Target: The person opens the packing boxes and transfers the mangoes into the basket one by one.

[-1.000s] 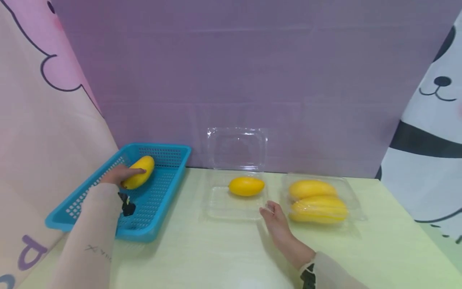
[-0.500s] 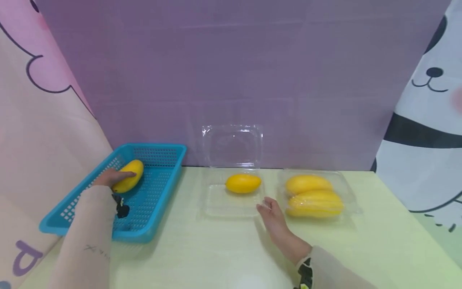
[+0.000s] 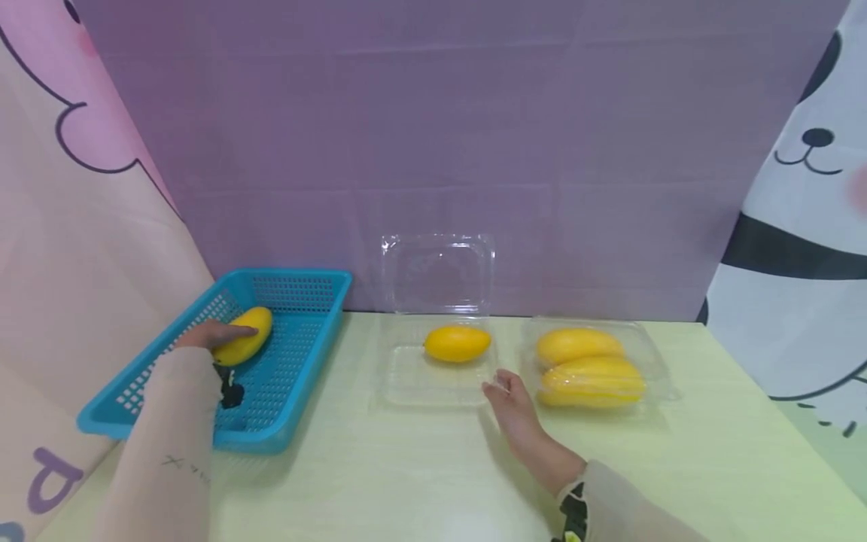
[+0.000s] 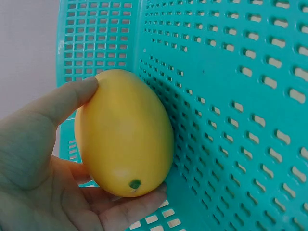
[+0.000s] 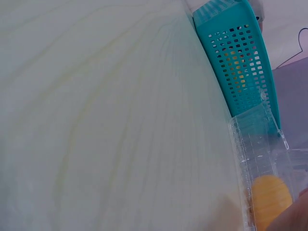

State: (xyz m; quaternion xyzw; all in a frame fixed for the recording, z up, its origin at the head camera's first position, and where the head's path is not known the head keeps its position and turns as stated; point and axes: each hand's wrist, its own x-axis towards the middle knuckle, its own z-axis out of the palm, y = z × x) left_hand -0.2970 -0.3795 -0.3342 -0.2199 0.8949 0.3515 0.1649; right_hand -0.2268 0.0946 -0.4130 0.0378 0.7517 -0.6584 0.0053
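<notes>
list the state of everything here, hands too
Blue basket: upright
Held fruit: gripped inside the blue basket
Left hand: curled round the held fruit
Middle box: clear, open
Single fruit: lying in the middle box
Right hand: at the middle box's edge, apparently pinching it
Right box: clear, closed
Two fruits: side by side in the right box

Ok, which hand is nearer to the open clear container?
Right. The right hand is at the near right corner of the open clear container; the left hand is farther off, in the blue basket, holding a yellow fruit.
</notes>
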